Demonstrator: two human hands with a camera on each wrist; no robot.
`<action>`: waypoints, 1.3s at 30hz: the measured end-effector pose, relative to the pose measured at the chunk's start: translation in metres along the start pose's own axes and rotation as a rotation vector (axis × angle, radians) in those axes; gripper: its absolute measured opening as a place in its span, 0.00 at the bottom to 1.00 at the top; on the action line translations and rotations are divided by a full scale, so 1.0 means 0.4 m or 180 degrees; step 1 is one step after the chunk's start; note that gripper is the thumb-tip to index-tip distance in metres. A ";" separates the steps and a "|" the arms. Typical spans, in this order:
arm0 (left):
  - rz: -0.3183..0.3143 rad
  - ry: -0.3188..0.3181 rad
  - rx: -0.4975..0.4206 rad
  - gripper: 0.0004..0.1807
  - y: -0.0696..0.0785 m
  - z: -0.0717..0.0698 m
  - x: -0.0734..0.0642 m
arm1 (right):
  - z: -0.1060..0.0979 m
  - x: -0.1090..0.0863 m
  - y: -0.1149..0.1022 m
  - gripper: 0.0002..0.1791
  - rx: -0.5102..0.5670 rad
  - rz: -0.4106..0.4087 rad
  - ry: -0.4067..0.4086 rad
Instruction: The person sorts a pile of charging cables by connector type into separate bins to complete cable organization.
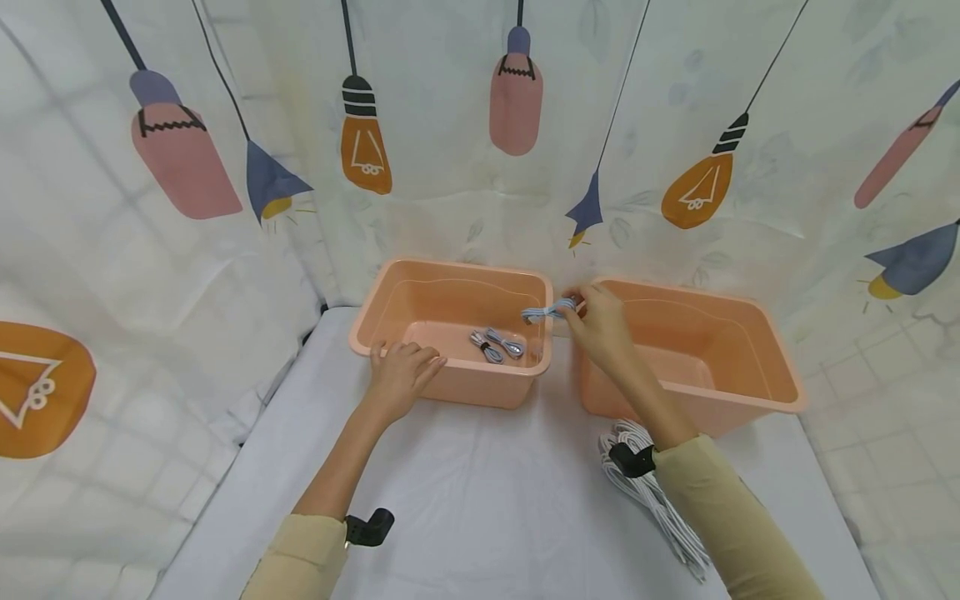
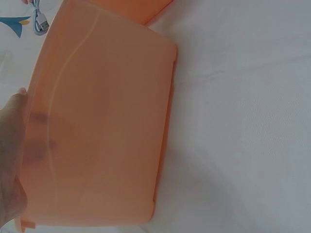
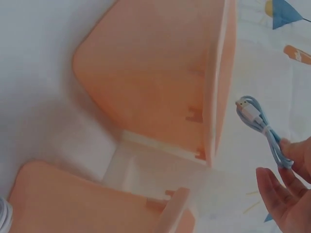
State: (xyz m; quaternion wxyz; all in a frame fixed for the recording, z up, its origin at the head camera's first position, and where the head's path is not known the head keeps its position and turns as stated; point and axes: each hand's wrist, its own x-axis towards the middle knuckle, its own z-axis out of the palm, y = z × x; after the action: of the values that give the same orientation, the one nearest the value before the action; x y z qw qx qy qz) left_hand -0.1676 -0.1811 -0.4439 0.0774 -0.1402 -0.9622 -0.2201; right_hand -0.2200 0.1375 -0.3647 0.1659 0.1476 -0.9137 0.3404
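My right hand (image 1: 602, 327) pinches one end of a bundled light-blue USB cable (image 1: 546, 312), held up over the right end of the left peach bin (image 1: 450, 385). In the right wrist view, the cable (image 3: 265, 127) hangs in a tied loop, its metal plug showing at the far end. My left hand (image 1: 402, 379) grips the near rim of the left bin; dark finger shapes show through the bin wall (image 2: 107, 111) in the left wrist view. Inside that bin lie two small tied cables, a grey one with a dark tie (image 1: 487, 347) and another beside it (image 1: 506, 343).
A second peach bin (image 1: 757, 354) stands to the right, partly behind my right arm. In front of it, a long bundle of white cable (image 1: 660, 508) lies on the white-covered table (image 1: 480, 500), partly under my forearm. A patterned curtain (image 1: 450, 217) hangs behind the bins.
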 end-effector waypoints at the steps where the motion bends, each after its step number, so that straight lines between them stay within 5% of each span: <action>1: 0.0000 0.0007 -0.0010 0.23 0.000 0.000 0.000 | 0.003 0.004 -0.003 0.10 0.0015 0.0013 0.0002; 15: 0.0021 0.0063 -0.0070 0.22 -0.003 0.004 -0.002 | 0.035 0.074 -0.033 0.12 0.0119 0.0211 -0.0013; 31: 0.0012 0.0060 -0.0001 0.22 -0.007 0.006 -0.002 | 0.065 0.138 -0.083 0.14 -0.0150 0.0350 -0.0008; 39: 0.0028 0.0083 -0.0005 0.21 -0.005 0.004 -0.002 | 0.068 0.147 -0.084 0.27 -0.0226 0.0432 -0.0113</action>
State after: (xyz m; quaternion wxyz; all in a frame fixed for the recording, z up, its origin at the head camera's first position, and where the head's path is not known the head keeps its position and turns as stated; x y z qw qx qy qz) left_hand -0.1674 -0.1823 -0.4464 0.0908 -0.1415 -0.9603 -0.2224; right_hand -0.2655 0.0856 -0.3411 0.1313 0.0854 -0.9359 0.3155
